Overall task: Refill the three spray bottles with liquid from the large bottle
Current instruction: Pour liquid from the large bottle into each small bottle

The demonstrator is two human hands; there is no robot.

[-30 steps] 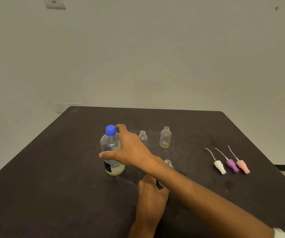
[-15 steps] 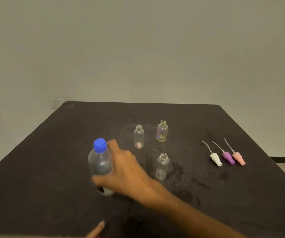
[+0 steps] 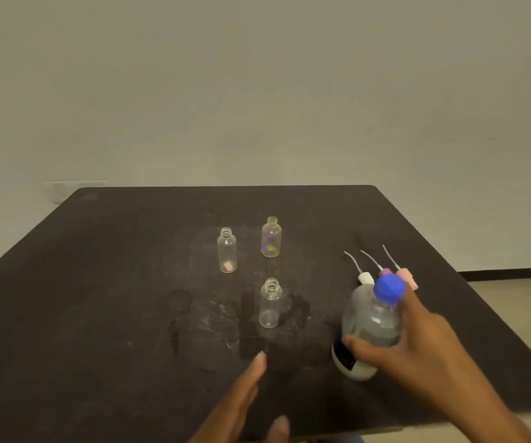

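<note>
Three small clear spray bottles stand uncapped on the black table [image 3: 98, 282]: one at the back left [image 3: 227, 251], one at the back right with a yellowish tint [image 3: 271, 238], and a nearer one [image 3: 270, 303]. My right hand [image 3: 417, 356] grips the large bottle [image 3: 369, 327] with a blue cap, tilted, at the right of the table. The bottle holds a little cloudy liquid at its base. My left hand [image 3: 245, 404] hovers open with straight fingers in front of the nearest spray bottle, touching nothing.
Three spray tops lie at the right behind the large bottle: white [image 3: 364, 277], purple [image 3: 384, 270] and pink [image 3: 406, 276], the last two partly hidden. Wet marks [image 3: 213, 321] spread around the near spray bottle. The table's right edge is close to my right arm.
My right hand has carried the large bottle from the left side of the table across to the right. My left hand has come forward into view.
</note>
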